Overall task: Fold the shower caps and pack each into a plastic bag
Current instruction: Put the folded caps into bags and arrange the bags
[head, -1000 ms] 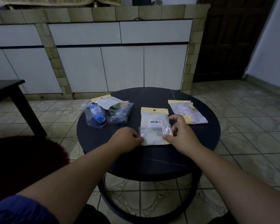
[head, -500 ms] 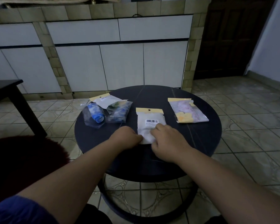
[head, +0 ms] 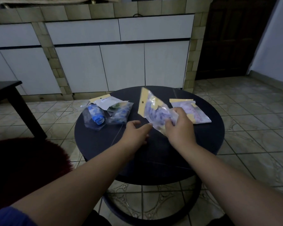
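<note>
My right hand (head: 178, 128) grips the lower end of a clear plastic bag (head: 153, 110) with a yellow header, holding it tilted above the round dark table (head: 207, 141); a folded purple-patterned shower cap shows through it. My left hand (head: 136, 132) hovers just left of the bag's lower corner, fingers apart, holding nothing. A second packed bag (head: 196, 111) with a yellow header lies flat at the right of the table. At the left sit a clear bag with a blue cap (head: 93, 118), a bag with a green-and-blue cap (head: 119, 113), and a flat white bag (head: 104, 100) behind them.
White cabinet doors (head: 121, 66) in a tiled counter stand behind the table. A dark side table (head: 6, 88) is at the left, a dark red furry seat (head: 28, 163) at the near left. Tiled floor (head: 252, 128) surrounds the table.
The middle bag was lying flat with its barcode side up under both hands; my right hand has lifted and turned it, showing the patterned cap. My left hand has let go and opened.
</note>
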